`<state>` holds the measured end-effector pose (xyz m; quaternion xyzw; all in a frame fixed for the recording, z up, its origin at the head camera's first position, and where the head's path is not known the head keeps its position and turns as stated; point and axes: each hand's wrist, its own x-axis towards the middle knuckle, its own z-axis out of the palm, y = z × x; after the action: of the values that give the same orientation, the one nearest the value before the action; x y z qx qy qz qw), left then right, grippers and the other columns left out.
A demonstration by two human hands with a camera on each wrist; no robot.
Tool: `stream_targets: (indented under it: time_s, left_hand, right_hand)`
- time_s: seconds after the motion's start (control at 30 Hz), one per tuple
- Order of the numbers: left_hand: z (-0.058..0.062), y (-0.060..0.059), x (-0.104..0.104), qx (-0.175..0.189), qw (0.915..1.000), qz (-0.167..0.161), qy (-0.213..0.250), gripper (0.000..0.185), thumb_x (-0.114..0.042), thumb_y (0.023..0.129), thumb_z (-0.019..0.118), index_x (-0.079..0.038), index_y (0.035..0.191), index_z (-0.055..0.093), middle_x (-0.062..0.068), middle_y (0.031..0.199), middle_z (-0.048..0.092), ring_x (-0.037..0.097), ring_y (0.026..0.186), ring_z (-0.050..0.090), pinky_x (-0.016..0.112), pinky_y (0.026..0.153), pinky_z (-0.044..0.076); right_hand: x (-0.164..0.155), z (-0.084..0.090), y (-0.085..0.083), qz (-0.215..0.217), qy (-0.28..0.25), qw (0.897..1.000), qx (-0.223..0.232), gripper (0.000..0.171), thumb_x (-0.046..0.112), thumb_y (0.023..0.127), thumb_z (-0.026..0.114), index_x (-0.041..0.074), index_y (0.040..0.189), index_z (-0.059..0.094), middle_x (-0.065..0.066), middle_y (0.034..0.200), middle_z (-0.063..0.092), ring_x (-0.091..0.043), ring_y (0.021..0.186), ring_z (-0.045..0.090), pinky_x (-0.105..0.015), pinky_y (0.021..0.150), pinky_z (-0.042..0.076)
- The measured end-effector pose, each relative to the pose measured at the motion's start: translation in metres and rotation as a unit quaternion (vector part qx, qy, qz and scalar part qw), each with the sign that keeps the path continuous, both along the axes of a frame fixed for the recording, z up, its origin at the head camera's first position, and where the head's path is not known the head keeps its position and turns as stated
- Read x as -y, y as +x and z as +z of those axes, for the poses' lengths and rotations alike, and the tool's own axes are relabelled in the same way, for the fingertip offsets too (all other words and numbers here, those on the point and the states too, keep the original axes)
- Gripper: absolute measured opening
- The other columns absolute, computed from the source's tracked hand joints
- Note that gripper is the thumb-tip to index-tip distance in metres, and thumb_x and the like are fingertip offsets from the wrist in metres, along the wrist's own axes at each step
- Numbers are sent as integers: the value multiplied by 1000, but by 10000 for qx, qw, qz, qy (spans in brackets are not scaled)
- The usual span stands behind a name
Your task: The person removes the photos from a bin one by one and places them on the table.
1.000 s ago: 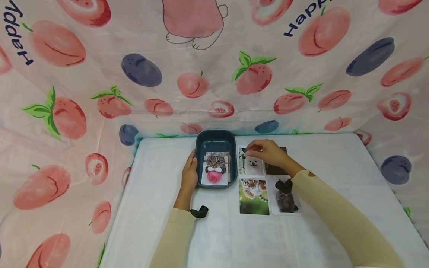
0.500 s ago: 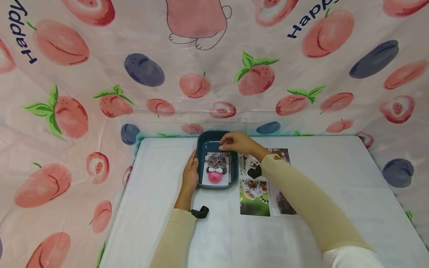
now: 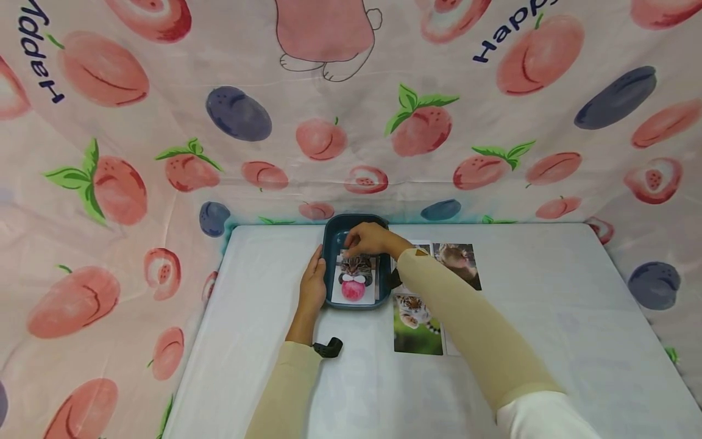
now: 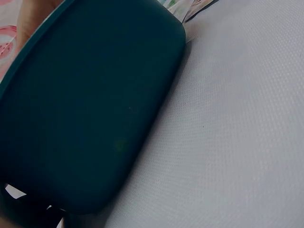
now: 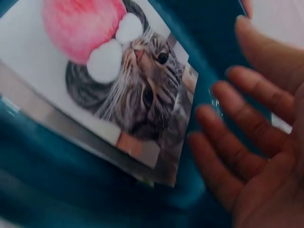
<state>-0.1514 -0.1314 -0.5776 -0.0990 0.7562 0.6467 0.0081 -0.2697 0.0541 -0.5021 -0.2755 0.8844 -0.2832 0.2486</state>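
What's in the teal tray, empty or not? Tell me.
Not empty. The teal tray holds a small stack of photos; the cat photo lies on top.

Dark teal tray (image 3: 329, 235), rounded rectangle with shallow walls, sitting flat at the far edge of the white table. Inside it, a small stack of photo cards lying flat and a bit fanned, with a tabby cat photo (image 3: 355, 277) on top: grey striped cat, pink fuzzy ball and white pom-poms under its chin, white border. Just below the right hand's fingertips (image 3: 351, 249), which hang over the far end of the stack, fingers straight and relaxed in the right wrist view. Tray's left wall right against the left hand's fingers (image 3: 316, 263), laid flat along it.
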Motion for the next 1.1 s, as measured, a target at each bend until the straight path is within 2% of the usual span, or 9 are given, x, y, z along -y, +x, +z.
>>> stream_targets:
  time_s: [0.2, 0.3, 0.43, 0.53, 0.6, 0.83, 1.1]
  left_hand:
    - [-2, -1, 1, -96, 9999, 30, 106, 49, -38, 112, 36, -27, 160, 37, 0, 167, 33, 25, 157, 23, 49, 129, 18]
    - [16, 4, -1, 2, 9999, -53, 125, 49, -31, 112, 35, -24, 160, 36, 3, 167, 33, 27, 157, 24, 49, 128, 19]
    - [21, 3, 0, 172, 9997, -149, 132, 49, -26, 113, 34, -19, 162, 32, 6, 168, 30, 29, 157, 23, 50, 128, 20]
    - [3, -3, 3, 178, 9996, -117, 180, 50, -31, 113, 33, -22, 162, 31, 2, 169, 28, 26, 158, 21, 49, 129, 18]
    - [-1, -3, 3, 144, 9997, -91, 193, 50, -33, 113, 33, -24, 162, 31, 1, 169, 28, 26, 158, 20, 50, 129, 17]
    - [-2, 0, 2, -58, 9999, -22, 98, 49, -39, 112, 36, -30, 160, 36, -1, 167, 33, 25, 157, 23, 50, 128, 18]
    - [-1, 0, 1, -133, 9999, 17, -75, 49, -38, 111, 36, -27, 160, 37, 0, 166, 35, 25, 157, 25, 49, 128, 20]
  right_hand:
    - [9, -4, 2, 33, 589, 9982, -59, 33, 32, 92, 76, 10, 117, 75, -5, 113, 75, -20, 103, 67, -36, 95, 55]
    - [11, -5, 3, -15, 691, 9976, 51, 33, 32, 93, 75, 11, 118, 75, -5, 114, 75, -20, 105, 67, -36, 97, 55]
    - [12, -8, 4, -69, 694, 9975, 132, 32, 32, 92, 76, 11, 116, 75, -3, 112, 75, -19, 104, 67, -36, 97, 55]
    - [13, -8, 5, -88, 677, 9975, 160, 32, 32, 92, 77, 11, 116, 75, -3, 111, 75, -19, 103, 67, -36, 97, 55]
    - [13, -9, 6, -94, 673, 9976, 167, 32, 32, 92, 77, 11, 116, 75, -3, 111, 75, -19, 103, 67, -37, 98, 55]
    - [11, -12, 6, -117, 659, 9977, 49, 30, 31, 91, 77, 13, 116, 75, -3, 108, 75, -18, 100, 66, -36, 96, 54]
    - [6, -7, 6, -90, 487, 9988, 65, 27, 26, 91, 78, 13, 114, 75, -2, 105, 77, -15, 94, 69, -33, 89, 56]
